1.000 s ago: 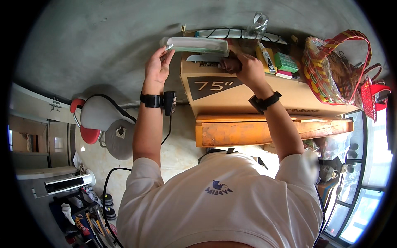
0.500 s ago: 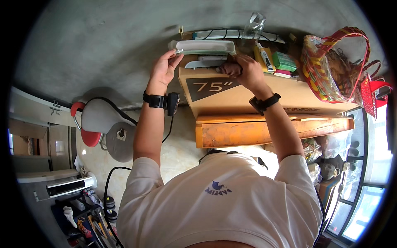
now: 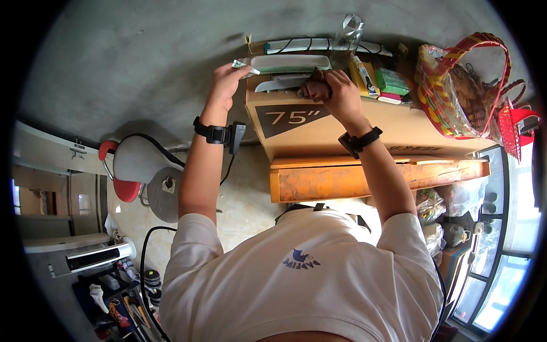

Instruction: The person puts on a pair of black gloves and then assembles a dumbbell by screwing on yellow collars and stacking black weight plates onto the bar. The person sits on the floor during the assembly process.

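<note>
Logging remotely, I see left hand fingers pinching white-green tube, likely for fine control; right hand fingers clutch brown bundle.

White short-sleeved fabric T-shirt is worn, small dark-blue graphic printed on it. Black wrist straps are fitted both sides, boxy black module mounted on left, thin black cable attached.

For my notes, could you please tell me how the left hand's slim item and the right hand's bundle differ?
The slim item is white and green, the bundle brown. The slim item is narrow and straight, the bundle bulkier and lumpy. Both are held.
</note>
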`<state>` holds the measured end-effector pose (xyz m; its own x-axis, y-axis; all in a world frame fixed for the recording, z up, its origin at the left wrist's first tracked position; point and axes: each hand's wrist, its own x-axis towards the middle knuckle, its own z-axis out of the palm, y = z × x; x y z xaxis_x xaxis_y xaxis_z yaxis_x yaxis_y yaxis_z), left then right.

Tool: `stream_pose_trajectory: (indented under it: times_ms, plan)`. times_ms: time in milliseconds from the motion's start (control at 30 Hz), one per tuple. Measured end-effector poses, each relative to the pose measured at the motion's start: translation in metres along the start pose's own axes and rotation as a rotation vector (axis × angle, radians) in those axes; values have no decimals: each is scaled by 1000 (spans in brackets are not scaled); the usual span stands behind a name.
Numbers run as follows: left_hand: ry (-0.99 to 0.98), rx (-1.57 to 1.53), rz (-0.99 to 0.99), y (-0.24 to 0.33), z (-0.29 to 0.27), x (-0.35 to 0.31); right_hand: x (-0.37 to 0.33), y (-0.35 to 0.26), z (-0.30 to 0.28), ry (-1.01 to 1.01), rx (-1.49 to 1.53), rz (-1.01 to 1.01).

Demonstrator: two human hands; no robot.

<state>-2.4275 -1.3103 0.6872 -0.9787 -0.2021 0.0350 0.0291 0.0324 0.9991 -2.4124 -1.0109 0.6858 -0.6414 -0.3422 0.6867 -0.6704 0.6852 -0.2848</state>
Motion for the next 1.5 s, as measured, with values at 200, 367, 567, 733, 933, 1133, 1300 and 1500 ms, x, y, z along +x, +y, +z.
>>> stream_pose_trajectory:
  times_ms: [200, 367, 567, 733, 933, 1133, 1300, 1500]
  plan:
    - [49, -79, 135, 6, 8, -2, -1, 4, 7, 82, 45, 24]
    - [-40, -301, 137, 16, 20, 5, -4, 6, 10, 100, 25, 23]
    - [-85, -38, 154, 14, 26, 21, -7, 6, 10, 65, 41, 40]
    - [-109, 219, 511, -14, 35, 39, -5, 6, 7, 66, 7, 32]
    - [106, 193, 502, -18, 20, 44, 0, 9, 8, 42, 23, 21]
    - [301, 363, 510, -27, -17, -37, -1, 4, -2, 44, 96, -63]
    - [390, 643, 331, -64, -65, -170, -9, 17, 2, -20, 135, 33]
    - [642, 976, -278, -225, -48, -452, -11, 23, 12, 46, 295, 23]
